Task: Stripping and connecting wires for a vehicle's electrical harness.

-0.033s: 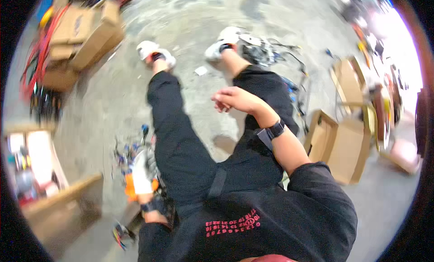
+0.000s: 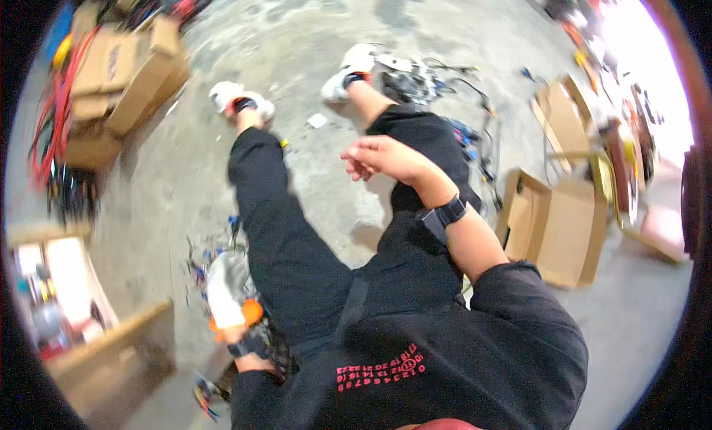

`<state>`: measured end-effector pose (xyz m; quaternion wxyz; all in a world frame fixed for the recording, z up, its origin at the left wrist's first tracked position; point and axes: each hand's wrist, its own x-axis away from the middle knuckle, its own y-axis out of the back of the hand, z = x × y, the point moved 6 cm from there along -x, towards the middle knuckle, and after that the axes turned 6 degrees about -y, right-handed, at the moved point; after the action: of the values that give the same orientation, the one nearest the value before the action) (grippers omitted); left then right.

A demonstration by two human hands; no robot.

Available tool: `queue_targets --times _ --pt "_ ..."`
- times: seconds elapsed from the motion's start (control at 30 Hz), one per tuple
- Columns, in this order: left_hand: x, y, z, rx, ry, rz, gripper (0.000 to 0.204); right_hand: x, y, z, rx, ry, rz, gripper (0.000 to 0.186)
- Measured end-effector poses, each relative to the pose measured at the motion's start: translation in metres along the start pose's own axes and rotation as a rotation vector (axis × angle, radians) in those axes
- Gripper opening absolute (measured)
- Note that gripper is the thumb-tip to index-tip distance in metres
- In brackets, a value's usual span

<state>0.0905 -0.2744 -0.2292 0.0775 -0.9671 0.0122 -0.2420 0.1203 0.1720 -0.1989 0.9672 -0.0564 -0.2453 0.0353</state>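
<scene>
My right hand [image 2: 380, 159] hangs bare over my right thigh, fingers loosely bent and a little apart, with nothing in it. A black wrist strap with a dark flat block [image 2: 443, 217] sits on that wrist. My left hand [image 2: 224, 296] reaches down outside my left thigh. It looks white, as if gloved; blur hides its fingers. A greyish-white thing [image 2: 239, 270] lies right at it, its kind unclear. Around the left wrist area shows a round orange piece [image 2: 252, 310], above a dark wrist strap [image 2: 247, 344]. Small blue and dark parts [image 2: 199, 267] lie on the floor beside this hand.
Cables and metal parts [image 2: 415, 81] lie by my right foot. An open cardboard box [image 2: 567, 237] stands at the right, another box [image 2: 565, 115] beyond it. Cardboard boxes [image 2: 111, 74] and red cables [image 2: 55, 111] are far left. A wooden panel [image 2: 111, 348] stands at lower left.
The view has shifted slightly, so my feet and the far boxes sit further left. More of the orange piece shows near my left wrist. My right hand keeps nearly the same pose.
</scene>
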Motion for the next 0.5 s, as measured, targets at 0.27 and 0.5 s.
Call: queue_targets --times 0.27,0.5 --pt "-0.003 -0.123 -0.134 0.403 -0.395 0.287 0.029 0.188 0.193 -0.070 -0.821 0.210 -0.625 0.017" --pt "-0.032 -0.216 -0.020 0.347 0.127 0.407 0.026 0.304 0.207 -0.330 -1.182 -0.138 -1.024 0.020"
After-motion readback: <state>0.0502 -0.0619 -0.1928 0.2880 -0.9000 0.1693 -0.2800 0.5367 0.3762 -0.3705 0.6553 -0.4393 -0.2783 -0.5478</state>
